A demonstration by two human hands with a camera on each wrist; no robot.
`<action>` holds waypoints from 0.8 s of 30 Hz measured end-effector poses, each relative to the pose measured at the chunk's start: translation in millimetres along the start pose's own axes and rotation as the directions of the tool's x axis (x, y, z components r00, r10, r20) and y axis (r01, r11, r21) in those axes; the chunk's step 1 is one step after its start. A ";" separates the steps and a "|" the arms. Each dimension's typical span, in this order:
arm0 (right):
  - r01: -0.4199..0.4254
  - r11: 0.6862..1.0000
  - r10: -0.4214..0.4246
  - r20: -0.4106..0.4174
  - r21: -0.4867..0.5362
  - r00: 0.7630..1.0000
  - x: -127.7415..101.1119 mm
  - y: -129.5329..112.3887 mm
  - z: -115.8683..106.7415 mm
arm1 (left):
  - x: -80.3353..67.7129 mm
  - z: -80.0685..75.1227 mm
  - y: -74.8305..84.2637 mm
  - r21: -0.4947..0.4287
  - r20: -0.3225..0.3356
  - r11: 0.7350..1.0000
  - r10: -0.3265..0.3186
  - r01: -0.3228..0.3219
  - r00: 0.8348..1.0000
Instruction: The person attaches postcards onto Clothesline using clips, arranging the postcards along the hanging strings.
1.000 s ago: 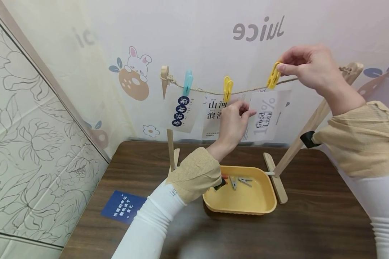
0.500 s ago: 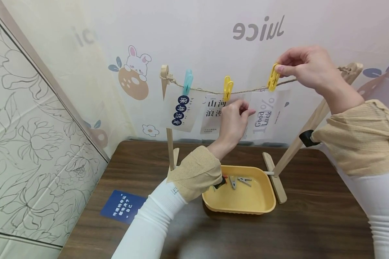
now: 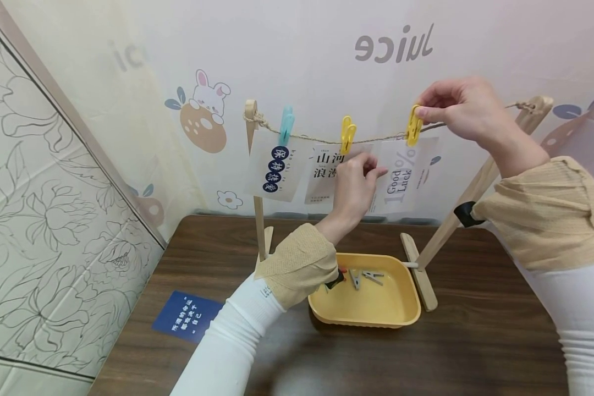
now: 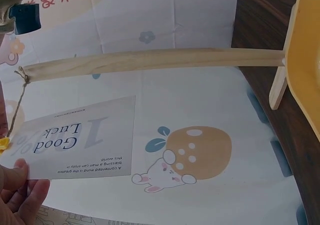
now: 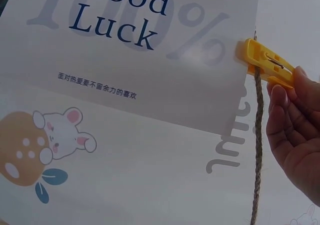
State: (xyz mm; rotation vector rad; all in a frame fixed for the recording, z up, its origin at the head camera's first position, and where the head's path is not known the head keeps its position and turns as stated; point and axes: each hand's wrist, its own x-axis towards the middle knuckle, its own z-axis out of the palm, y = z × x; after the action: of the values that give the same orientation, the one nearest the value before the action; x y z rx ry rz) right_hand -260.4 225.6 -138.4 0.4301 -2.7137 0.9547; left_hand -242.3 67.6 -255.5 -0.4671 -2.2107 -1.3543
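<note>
1. Up at the string, the right hand pinches the top of a yellow peg between thumb and fingers; the peg sits astride the string, clamping the top edge of the "Good Luck" card, so the card hangs from the line.
2. The left hand is lower, its fingers curled on the card's left edge — a grip that seems meant to keep the card level and still under the peg. The left wrist view shows the fingers at the card's corner.
3. The string runs between the two posts of a wooden stand, sagging a little under three cards: one on a blue peg, one on a second yellow peg, and the "Good Luck" card farthest right.
4. Below, on the dark wooden surface, a yellow tray sits between the stand's feet with spare pegs in it — near both hands.
5. A blue card lies flat to the left, well apart from the tray.
</note>
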 end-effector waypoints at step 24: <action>0.008 1.000 -0.009 0.062 0.021 0.998 -3.4 3.4 0.0 | 0.5 0.5 0.5 -0.011 0.000 1.000 -0.001 0.001 1.000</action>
State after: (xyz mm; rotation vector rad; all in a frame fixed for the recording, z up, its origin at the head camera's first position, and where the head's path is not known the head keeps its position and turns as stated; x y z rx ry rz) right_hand -258.5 228.8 -141.4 0.4822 -2.7571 0.9836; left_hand -242.6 68.2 -255.1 -0.4697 -2.2043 -1.3679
